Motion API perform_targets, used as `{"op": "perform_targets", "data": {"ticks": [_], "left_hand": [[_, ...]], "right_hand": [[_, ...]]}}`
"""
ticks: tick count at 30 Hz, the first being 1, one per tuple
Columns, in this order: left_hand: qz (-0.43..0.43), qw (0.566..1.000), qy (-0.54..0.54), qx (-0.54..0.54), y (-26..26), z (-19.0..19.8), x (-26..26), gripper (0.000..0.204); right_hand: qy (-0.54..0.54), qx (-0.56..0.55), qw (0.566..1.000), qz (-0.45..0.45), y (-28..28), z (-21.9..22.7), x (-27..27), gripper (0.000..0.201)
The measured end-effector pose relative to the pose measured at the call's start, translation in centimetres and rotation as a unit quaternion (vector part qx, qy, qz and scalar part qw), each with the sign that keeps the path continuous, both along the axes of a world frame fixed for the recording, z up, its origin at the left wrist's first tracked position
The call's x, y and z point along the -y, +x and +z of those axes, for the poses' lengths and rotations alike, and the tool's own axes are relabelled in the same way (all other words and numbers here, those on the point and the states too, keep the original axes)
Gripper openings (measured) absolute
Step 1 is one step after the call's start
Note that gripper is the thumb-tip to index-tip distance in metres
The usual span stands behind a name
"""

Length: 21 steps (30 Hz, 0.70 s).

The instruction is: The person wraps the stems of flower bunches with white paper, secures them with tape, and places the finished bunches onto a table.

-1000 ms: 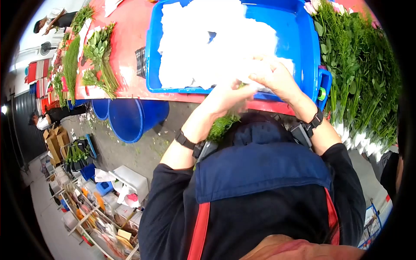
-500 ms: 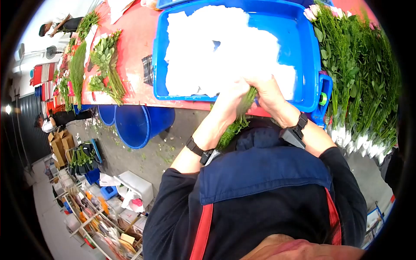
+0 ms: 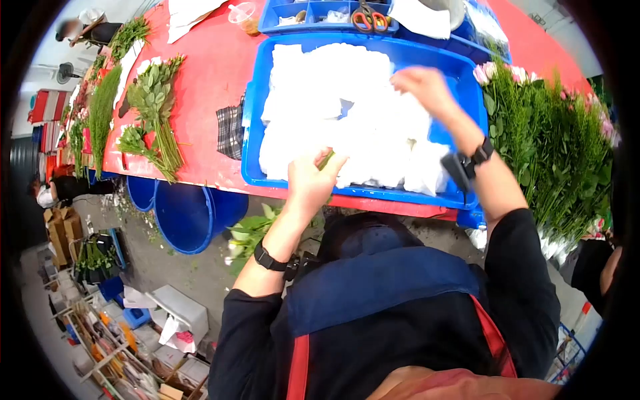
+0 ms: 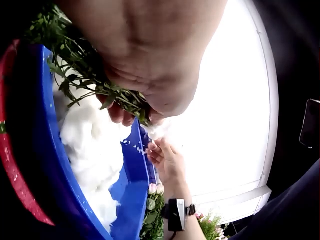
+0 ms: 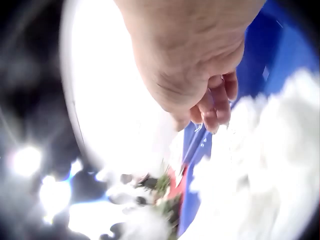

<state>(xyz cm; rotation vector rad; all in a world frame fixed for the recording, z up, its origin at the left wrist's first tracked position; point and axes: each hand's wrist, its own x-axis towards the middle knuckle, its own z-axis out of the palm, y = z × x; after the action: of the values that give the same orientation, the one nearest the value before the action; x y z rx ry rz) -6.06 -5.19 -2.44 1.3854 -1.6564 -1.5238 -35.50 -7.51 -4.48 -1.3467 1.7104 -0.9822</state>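
Observation:
My left hand (image 3: 311, 181) grips a bunch of leafy green stems (image 3: 325, 161) at the near edge of a blue tray (image 3: 252, 170). Its leaves hang past my left wrist, and more foliage (image 4: 80, 75) shows in the left wrist view. A small white tuft (image 4: 157, 131) shows just beyond the left fingers. My right hand (image 3: 427, 90), blurred, is above the tray's right part with fingers loosely bent; no wad shows between them in the right wrist view. White, cotton-like wadding (image 3: 333, 100) fills most of the tray.
Green-stemmed pink flower bunches (image 3: 540, 147) lie right of the tray, on a red table (image 3: 207, 87). Scissors (image 3: 370, 19) lie in a divided blue box (image 3: 313, 15) behind it. A checked cloth (image 3: 230, 130) and leafy bunch (image 3: 157, 100) are leftward; blue barrels (image 3: 183, 217) stand below.
My hands were together around the stems and have come apart. The right hand has moved away over the tray; the left keeps the bunch, whose leaves have swung outward to the left.

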Motion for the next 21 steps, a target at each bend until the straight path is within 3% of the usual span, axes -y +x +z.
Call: {"op": "perform_targets", "data": {"ticks": [1, 2, 3, 5, 7, 10, 12, 14, 18, 20, 21], "left_hand": [[-0.008, 0.998, -0.050, 0.030, 0.7, -0.4, 0.4, 0.025], [-0.012, 0.993, -0.097, 0.065, 1.4, -0.7, 0.5, 0.027], [-0.008, 0.968, -0.238, 0.084, 1.1, 0.0, 0.9, 0.033], [-0.020, 0.956, -0.278, 0.090, 1.4, 0.6, 1.2, 0.035], [-0.024, 0.947, -0.311, 0.078, 2.1, 0.0, 1.4, 0.036], [-0.001, 0.949, -0.306, 0.069, 3.0, -0.4, 1.7, 0.030], [-0.003, 0.965, -0.251, 0.072, 3.7, -0.2, 2.0, 0.028], [-0.007, 0.976, -0.204, 0.080, 4.5, 0.1, 2.0, 0.027], [0.007, 0.982, -0.183, 0.054, 5.2, -0.4, 1.5, 0.023], [0.005, 0.985, -0.162, 0.050, 5.4, -0.5, 1.2, 0.024], [-0.001, 0.988, -0.148, 0.050, 5.5, -0.7, 1.2, 0.023]], "right_hand": [[-0.093, -0.208, 0.973, -0.041, -2.4, 0.3, 1.8, 0.018], [-0.136, -0.261, 0.954, -0.048, -2.4, -0.6, 2.6, 0.019], [-0.167, -0.549, 0.816, -0.065, -7.6, 0.3, 5.3, 0.021], [-0.102, -0.624, 0.771, -0.073, -10.7, -0.2, 7.3, 0.022], [-0.036, -0.641, 0.766, -0.025, -13.1, -1.0, 8.7, 0.016], [-0.122, -0.599, 0.791, -0.022, -10.5, 0.4, 8.1, 0.016], [-0.117, -0.473, 0.873, -0.028, -6.7, 0.5, 5.9, 0.017], [-0.035, -0.265, 0.963, -0.020, -2.3, -1.0, 2.6, 0.020], [0.030, -0.079, 0.994, 0.070, 6.5, -4.3, -4.3, 0.018], [0.084, -0.023, 0.995, 0.049, 8.8, -5.0, -6.3, 0.017], [0.040, -0.046, 0.998, 0.023, 9.3, -4.5, -6.8, 0.016]]}}
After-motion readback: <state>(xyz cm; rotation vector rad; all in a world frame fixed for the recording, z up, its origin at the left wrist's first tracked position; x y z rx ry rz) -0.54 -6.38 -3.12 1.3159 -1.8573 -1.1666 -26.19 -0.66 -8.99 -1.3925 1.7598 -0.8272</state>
